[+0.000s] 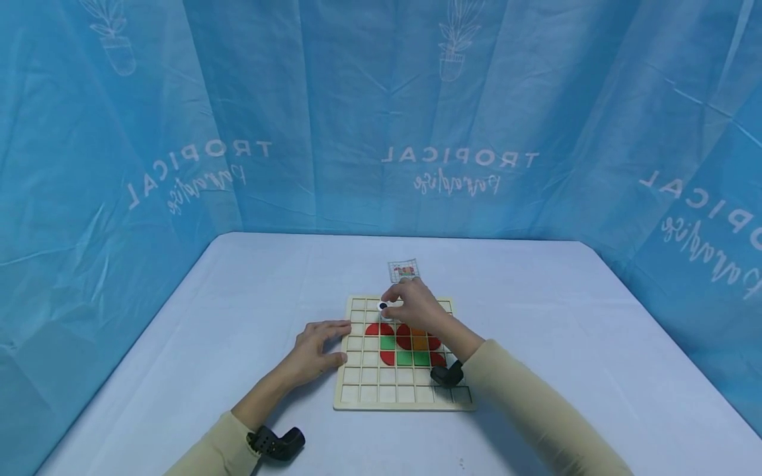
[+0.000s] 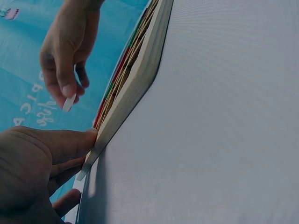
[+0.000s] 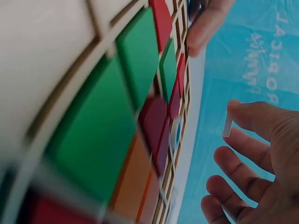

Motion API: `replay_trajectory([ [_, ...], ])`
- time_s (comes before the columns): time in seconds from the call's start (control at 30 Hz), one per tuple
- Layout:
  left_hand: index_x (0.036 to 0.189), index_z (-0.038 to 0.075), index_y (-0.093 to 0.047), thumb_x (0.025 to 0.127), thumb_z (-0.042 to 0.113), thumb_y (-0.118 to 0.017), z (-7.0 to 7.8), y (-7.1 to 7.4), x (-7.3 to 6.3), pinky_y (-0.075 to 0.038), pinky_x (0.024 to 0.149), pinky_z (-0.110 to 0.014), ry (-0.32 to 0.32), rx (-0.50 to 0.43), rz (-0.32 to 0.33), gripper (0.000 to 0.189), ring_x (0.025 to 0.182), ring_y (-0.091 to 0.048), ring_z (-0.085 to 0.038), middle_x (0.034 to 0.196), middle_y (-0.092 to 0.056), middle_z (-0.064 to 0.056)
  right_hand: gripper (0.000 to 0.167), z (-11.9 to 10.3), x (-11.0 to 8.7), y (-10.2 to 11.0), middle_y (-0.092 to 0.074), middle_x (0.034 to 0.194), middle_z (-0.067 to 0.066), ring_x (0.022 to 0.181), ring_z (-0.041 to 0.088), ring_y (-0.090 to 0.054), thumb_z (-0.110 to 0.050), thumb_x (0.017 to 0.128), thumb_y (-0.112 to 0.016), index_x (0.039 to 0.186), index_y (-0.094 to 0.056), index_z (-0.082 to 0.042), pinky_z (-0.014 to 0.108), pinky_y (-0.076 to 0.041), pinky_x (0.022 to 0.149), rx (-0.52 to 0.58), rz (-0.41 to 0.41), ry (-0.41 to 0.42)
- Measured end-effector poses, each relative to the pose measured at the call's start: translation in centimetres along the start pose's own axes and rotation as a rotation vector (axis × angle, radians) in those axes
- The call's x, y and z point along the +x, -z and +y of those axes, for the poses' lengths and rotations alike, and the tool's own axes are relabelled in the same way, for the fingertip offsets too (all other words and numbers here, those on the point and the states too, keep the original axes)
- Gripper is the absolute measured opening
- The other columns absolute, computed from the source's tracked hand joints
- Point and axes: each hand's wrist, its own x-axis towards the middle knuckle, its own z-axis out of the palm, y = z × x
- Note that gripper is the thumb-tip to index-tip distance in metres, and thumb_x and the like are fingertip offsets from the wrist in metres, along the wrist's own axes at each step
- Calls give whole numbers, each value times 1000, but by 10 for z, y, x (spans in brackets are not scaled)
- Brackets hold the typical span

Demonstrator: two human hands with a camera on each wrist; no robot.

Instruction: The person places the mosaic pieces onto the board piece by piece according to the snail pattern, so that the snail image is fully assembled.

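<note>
A pale wooden grid board (image 1: 369, 395) lies on the table. Red, green and orange tiles fill some of its cells, among them a green tile (image 1: 404, 358) and an orange tile (image 1: 419, 340). Over the upper part of the board, my right hand (image 1: 417, 305) pinches a small white tile with a black dot (image 1: 383, 306) between thumb and forefinger. It looks thin, seen edge-on as a white tile (image 3: 227, 126) in the right wrist view, apart from the board. My left hand (image 1: 312, 350) rests against the board's left edge, its thumb (image 2: 74, 143) touching the rim.
Behind the board lies a small picture card (image 1: 404, 269) with a grid and a coloured figure. A white cloth (image 1: 149, 370) covers the table. Blue printed curtains (image 1: 357, 99) hang around its back and sides. Black bands (image 1: 276, 443) sit on both wrists.
</note>
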Motion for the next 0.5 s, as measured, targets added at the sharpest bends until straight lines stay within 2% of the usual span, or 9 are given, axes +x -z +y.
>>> replay_trajectory([
  [0.2,129,10,-58,80,12,-71,0,1,-1,-21,108,-60,-14,9,-10,51,132,-32,-29,144,-47,-2,23,-12,10,-12,-65,99,2,93,18,-49,-29,82,-72,102,-72,-16,31,-45,75,-31,-26,26],
  [0.33,130,10,-57,80,13,-71,0,1,0,-19,110,-60,-23,12,-16,51,134,-31,-29,144,-47,-2,22,-16,14,-15,-65,98,1,91,17,-49,-29,82,-71,100,-72,-17,31,-45,74,-48,-37,4],
  [0.5,129,10,-57,80,13,-71,-1,1,0,-18,110,-61,-28,23,-18,51,135,-30,-30,144,-47,-2,23,-15,17,-20,-65,98,0,91,17,-50,-30,81,-73,100,-72,-17,34,-45,79,-68,-64,-26],
])
